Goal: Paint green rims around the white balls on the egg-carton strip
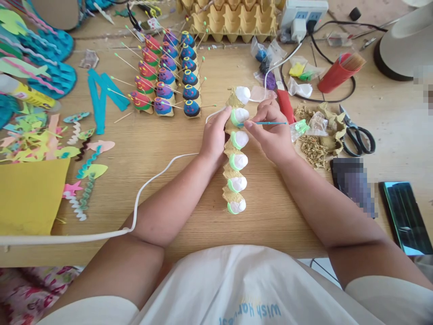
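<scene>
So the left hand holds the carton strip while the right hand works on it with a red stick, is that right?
Not quite: the stick is blue, as the head view shows. The left hand does hold the carton strip, with the right hand working on it.

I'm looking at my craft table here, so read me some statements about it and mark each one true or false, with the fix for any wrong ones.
1. The right hand holds a thin blue tool. True.
2. The left hand is holding the scissors. False: it holds the egg-carton strip; the scissors lie on the table, to the right.
3. Every white lump on the strip has a green edge. False: the one at the far end shows none.
4. The red container has thin sticks in it. True.
5. The phone lies on the yellow sheet. False: the phone is at the right, the sheet at the left.
</scene>
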Tool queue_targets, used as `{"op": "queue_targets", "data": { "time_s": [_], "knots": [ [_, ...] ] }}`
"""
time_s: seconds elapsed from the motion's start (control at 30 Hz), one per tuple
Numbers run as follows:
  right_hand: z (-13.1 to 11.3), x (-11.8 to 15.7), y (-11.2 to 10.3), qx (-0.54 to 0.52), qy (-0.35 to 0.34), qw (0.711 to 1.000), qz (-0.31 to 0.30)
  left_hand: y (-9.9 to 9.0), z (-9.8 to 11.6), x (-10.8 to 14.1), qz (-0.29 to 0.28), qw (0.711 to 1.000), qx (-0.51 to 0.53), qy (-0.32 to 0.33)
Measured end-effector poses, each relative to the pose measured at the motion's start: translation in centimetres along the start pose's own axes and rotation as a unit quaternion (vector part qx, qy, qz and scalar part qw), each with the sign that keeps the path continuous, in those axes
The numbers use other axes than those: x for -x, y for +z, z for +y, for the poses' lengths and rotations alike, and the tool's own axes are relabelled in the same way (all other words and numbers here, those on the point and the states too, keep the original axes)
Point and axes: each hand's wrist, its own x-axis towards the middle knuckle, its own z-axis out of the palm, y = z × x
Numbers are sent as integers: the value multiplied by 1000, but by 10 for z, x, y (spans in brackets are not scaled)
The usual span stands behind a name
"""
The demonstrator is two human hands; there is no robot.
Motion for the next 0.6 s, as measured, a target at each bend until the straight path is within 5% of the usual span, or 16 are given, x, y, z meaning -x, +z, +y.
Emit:
{"op": "queue_targets", "data": {
  "time_s": [0.37, 0.6],
  "knots": [
    [12, 2, 1, 21, -43, 999, -2, 4, 2, 3, 1, 1000, 6, -13],
    [8, 1, 0, 19, -47, 999, -12, -9, -6, -8, -36, 999, -1, -15]
  ]
}}
